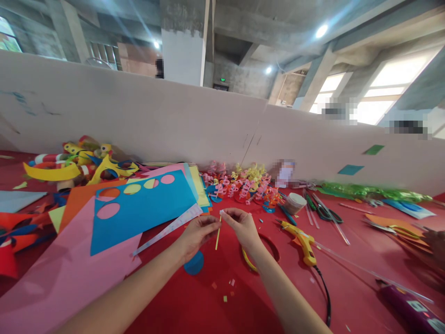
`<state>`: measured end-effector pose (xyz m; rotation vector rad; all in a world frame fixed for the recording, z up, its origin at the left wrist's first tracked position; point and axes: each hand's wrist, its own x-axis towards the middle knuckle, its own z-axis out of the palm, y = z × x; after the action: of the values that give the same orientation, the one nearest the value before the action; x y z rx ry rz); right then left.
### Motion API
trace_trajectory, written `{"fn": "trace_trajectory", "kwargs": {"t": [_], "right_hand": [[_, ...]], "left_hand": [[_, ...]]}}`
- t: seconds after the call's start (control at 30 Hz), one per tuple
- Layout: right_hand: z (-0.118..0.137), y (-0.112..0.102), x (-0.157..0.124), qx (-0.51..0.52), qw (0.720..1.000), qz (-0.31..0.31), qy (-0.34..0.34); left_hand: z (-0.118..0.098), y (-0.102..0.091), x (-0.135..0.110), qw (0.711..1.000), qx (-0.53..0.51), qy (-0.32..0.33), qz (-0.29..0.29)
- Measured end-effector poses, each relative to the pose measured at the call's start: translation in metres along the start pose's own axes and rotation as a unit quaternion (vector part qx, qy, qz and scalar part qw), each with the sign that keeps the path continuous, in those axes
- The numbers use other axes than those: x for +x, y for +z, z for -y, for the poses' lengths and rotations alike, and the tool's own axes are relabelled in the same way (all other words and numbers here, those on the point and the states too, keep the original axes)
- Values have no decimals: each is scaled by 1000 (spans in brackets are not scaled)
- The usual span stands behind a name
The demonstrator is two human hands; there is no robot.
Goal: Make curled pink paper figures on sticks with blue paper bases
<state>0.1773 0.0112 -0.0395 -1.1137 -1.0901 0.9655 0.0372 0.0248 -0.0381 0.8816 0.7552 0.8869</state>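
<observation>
Nearer than the fingers lies a blue disc [193, 264], then left hand [197, 234] and right hand [244, 227] clamp their fingertips on a yellow strip [217, 238], seemingly working its top, next needing steady pinch, with curled papers [246, 188] beyond.

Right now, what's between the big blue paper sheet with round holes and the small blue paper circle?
A long, pale patterned strip lies there, and the left wrist crosses the gap, in the head view.
</observation>
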Motion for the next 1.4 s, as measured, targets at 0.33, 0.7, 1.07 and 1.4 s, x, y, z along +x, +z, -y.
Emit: {"fn": "trace_trajectory", "kwargs": {"t": [0.33,0.7,1.07,1.4], "right_hand": [[6,-4,2,-8,1000,18,5],[7,-5,3,24,999,0,26],[-2,-10,6,28,999,-6,33],[5,-9,3,30,999,3,41]], "left_hand": [[4,-3,4,999,26,20,-3],[3,-4,2,999,39,6,4],[3,-3,2,1000,21,-2,-5],[2,-3,1,1000,1,-8,-3]]}}
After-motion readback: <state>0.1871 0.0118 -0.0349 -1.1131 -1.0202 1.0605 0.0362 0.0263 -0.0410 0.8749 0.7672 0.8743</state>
